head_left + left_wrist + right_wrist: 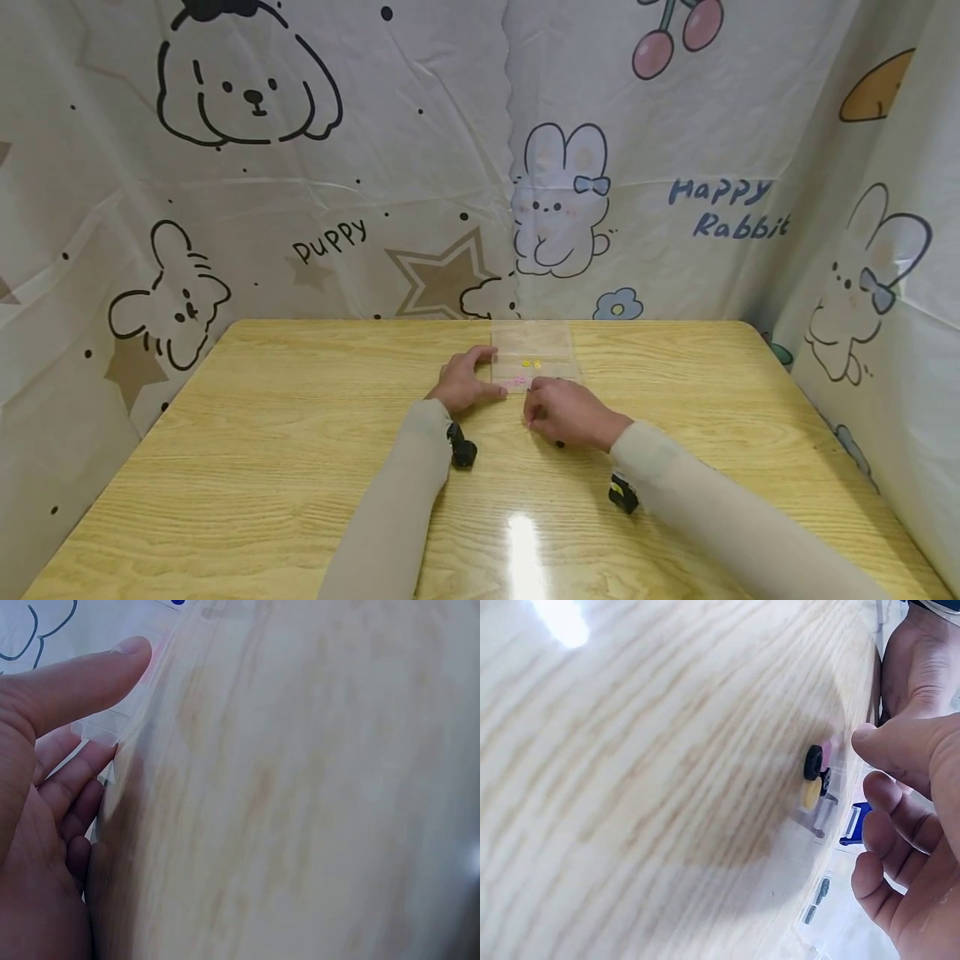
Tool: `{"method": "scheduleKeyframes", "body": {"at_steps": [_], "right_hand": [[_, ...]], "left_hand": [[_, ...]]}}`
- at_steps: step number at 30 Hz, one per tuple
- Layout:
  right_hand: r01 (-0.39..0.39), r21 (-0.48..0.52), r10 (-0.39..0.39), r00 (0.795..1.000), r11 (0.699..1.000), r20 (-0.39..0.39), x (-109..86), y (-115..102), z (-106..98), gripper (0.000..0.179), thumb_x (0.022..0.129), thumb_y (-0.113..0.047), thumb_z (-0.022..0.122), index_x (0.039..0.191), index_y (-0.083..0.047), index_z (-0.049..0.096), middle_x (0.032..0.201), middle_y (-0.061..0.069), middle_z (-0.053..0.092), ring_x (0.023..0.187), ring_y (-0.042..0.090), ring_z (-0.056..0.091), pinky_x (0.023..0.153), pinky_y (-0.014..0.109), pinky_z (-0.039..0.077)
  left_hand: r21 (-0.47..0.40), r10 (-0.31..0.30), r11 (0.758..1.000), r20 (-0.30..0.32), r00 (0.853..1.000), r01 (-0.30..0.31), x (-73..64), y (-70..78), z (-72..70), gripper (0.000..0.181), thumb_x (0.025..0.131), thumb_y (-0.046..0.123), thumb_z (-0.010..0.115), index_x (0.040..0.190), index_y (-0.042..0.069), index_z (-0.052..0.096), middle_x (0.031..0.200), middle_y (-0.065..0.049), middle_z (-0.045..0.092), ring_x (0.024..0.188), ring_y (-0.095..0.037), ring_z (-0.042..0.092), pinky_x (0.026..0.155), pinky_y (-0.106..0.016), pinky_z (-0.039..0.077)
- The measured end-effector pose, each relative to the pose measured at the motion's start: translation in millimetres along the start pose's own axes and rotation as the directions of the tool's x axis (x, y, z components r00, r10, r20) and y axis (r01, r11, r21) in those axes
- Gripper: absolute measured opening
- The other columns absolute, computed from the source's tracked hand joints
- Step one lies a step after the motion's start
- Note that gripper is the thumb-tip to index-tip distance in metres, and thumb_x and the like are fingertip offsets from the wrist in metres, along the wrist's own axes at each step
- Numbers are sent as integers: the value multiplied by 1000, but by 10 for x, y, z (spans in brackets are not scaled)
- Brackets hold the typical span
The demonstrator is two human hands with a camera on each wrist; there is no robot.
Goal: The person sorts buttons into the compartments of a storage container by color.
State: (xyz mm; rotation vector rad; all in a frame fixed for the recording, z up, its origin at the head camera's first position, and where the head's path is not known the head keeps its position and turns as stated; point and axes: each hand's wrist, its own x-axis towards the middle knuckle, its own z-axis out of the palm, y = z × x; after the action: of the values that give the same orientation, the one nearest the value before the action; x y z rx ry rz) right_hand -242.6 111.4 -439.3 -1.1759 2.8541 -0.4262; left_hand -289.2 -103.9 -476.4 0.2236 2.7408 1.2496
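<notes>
A clear plastic compartment box [531,342] stands on the table, its lid raised at the back. Yellow pieces [531,364] and pink pieces [517,380] lie in separate compartments. At the box's left side is my left hand [461,383], thumb extended by the front corner and fingertips at the left edge. My right hand [566,411] is over the front right of the box, fingers loosely bent and apart from the thumb [900,746]. Small round pieces lie on the table near it: black [814,762], pink [826,754] and yellow [811,793]. A blue piece [855,823] shows beside its fingertips.
The wood-grain table [315,467] reaches back to a hanging cloth [420,150] printed with cartoon animals. More cloth hangs along the left and right sides. Black devices [462,448] are strapped at both wrists.
</notes>
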Motion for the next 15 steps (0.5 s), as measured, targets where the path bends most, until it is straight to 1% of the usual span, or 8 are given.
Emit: {"method": "scheduleKeyframes", "body": {"at_steps": [5, 9, 15], "right_hand": [[-10, 11, 10, 1000, 1000, -14, 5, -3, -58, 7, 85, -13, 73, 81, -18, 73, 87, -6, 61, 71, 4, 53, 66, 23, 49], [-33, 13, 33, 999, 999, -23, 18, 2, -122, 7, 85, -11, 73, 83, -18, 74, 89, -5, 62, 72, 4, 54, 67, 24, 50], [-28, 3, 28, 998, 1000, -62, 67, 53, -191, 7, 85, -11, 73, 83, -17, 74, 87, -4, 63, 73, 7, 54, 67, 25, 49]], "left_hand": [[3, 0, 1000, 4, 1000, 0, 4, 6, 0, 74, 78, 30, 84, 144, 23, 50, 144, -2, 57, 137, -30, 41, 116, -51, 28], [2, -6, 1000, 9, 1000, 6, -8, 18, -3, 74, 79, 31, 84, 144, 23, 49, 145, -3, 56, 137, -31, 41, 116, -52, 28], [-7, -18, 1000, 8, 1000, 18, -39, 45, -20, 74, 79, 31, 84, 144, 23, 50, 145, -4, 54, 138, -33, 40, 116, -53, 29]]}}
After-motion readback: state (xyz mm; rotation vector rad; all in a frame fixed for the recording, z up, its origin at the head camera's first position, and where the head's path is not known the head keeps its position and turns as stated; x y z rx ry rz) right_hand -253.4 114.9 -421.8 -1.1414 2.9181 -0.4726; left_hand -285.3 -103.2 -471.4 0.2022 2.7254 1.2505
